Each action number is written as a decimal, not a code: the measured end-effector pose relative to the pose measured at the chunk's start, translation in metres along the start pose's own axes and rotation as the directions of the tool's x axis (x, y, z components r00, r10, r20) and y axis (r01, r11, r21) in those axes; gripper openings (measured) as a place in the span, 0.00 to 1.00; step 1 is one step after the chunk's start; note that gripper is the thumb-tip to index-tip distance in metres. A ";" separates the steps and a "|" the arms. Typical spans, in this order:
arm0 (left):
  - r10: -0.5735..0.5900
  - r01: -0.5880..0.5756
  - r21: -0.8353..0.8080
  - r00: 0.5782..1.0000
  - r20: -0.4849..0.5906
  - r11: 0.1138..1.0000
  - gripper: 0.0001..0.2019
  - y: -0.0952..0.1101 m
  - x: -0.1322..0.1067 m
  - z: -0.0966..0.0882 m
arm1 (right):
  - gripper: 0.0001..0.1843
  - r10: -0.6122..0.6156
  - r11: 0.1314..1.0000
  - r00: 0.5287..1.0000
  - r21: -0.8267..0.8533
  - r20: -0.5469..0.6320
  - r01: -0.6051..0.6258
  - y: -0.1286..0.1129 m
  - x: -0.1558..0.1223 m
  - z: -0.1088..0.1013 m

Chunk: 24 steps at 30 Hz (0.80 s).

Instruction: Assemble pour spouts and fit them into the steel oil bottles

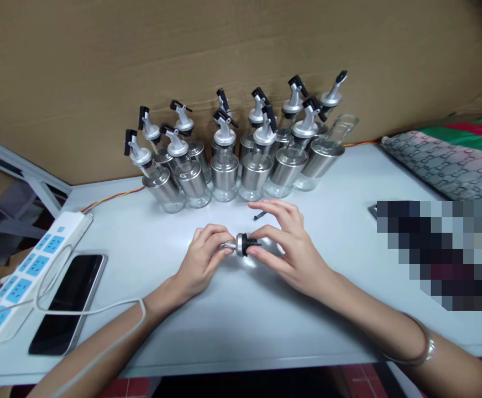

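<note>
Over the middle of the white table [232,309], both of my hands hold a small pourer spout [243,244] with a silver collar and a black ribbed stopper. My left hand [203,260] pinches its silver end, fingers closed on it. My right hand [288,243] pinches the black stopper end between thumb and forefinger, other fingers spread above. A tiny dark part [260,215] lies on the table just behind my hands. Several glass-and-steel dispenser bottles [224,166] with pourer tops stand in a cluster farther back.
A white power strip [29,271] with blue sockets and a dark phone [69,301] on a white cable lie at the left. A patterned cushion [444,160] sits at the right. One bottle without a top [326,155] stands at the cluster's right. A cardboard wall [224,50] stands behind.
</note>
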<state>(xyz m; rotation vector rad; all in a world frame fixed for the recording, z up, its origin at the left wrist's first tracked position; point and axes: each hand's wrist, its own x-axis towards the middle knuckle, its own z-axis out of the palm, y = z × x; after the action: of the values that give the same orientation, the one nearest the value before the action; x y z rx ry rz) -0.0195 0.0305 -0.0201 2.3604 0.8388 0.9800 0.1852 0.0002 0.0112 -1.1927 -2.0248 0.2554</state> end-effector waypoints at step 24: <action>-0.342 0.370 -0.159 0.923 0.175 0.915 0.21 0.007 0.004 0.000 | 0.04 -0.148 0.986 0.983 -0.094 -0.112 0.138 0.002 -0.001 0.005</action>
<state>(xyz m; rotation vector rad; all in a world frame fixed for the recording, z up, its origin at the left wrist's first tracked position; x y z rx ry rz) -0.0143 0.0282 -0.0138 1.9948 1.0253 0.6946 0.1834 0.0014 0.0055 -1.0809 -2.0233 0.0263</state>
